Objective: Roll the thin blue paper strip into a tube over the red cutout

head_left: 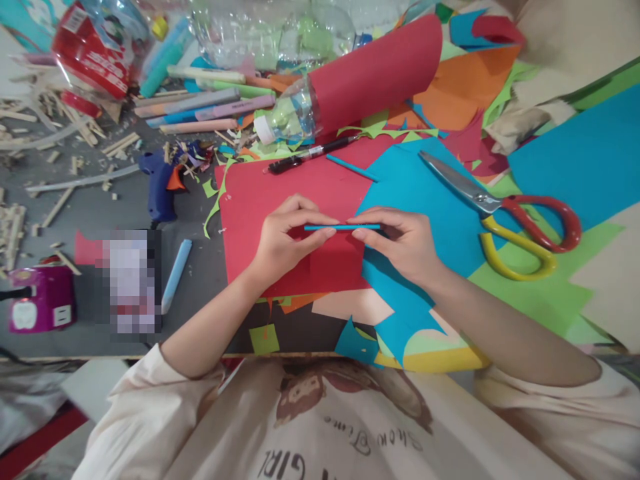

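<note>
A thin rolled tube of blue paper (pixel 343 227) lies level between my two hands, over a red paper sheet (pixel 250 207). My left hand (pixel 285 237) pinches its left end between thumb and fingers. My right hand (pixel 400 240) pinches its right end the same way. A blue paper sheet (pixel 415 187) lies under my right hand. A second thin blue paper tube (pixel 351 167) rests on the red sheet beyond my hands.
Red-and-yellow-handled scissors (pixel 505 213) lie to the right on the blue sheet. A black pen (pixel 310 155), a plastic bottle wrapped in red paper (pixel 350 93), a blue glue gun (pixel 160 183), several pastel markers (pixel 200 107), wood scraps (pixel 60 140) and paper offcuts crowd the far side.
</note>
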{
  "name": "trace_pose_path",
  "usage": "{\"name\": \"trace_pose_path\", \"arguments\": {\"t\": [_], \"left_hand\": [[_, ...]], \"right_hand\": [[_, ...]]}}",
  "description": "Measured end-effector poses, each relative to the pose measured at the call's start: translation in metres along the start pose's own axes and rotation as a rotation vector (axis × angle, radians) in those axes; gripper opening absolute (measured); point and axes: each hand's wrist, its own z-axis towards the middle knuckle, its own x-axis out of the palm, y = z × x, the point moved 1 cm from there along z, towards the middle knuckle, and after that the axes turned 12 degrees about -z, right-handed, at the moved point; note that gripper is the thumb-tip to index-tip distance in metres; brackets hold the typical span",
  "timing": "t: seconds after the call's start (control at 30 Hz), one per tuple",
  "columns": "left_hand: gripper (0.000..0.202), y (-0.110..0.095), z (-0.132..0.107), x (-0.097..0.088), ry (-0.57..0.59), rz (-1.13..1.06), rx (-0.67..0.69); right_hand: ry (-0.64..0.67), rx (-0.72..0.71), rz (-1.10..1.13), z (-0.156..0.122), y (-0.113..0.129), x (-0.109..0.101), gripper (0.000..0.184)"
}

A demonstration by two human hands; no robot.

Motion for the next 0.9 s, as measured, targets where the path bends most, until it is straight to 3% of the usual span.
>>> {"name": "trace_pose_path", "arguments": {"t": [0.47, 0.67, 0.9], "left_hand": [[0.013, 0.0007, 0.0009, -0.0002, 0.024, -0.019, 0.019], [0.010, 0.0000, 0.0035, 0.0008, 0.082, -0.049, -0.089], [0.015, -0.0027, 0.0039, -0.0004, 0.113, -0.081, -0.124]], "right_hand": [[-0.044, -0.056, -0.014, 0.0009, 0.0019, 0.0000, 0.011], [-0.059, -0.043, -0.027, 0.0006, 0.0009, 0.0011, 0.012], [-0.056, -0.053, -0.027, 0.0019, 0.0025, 0.0010, 0.010]]}}
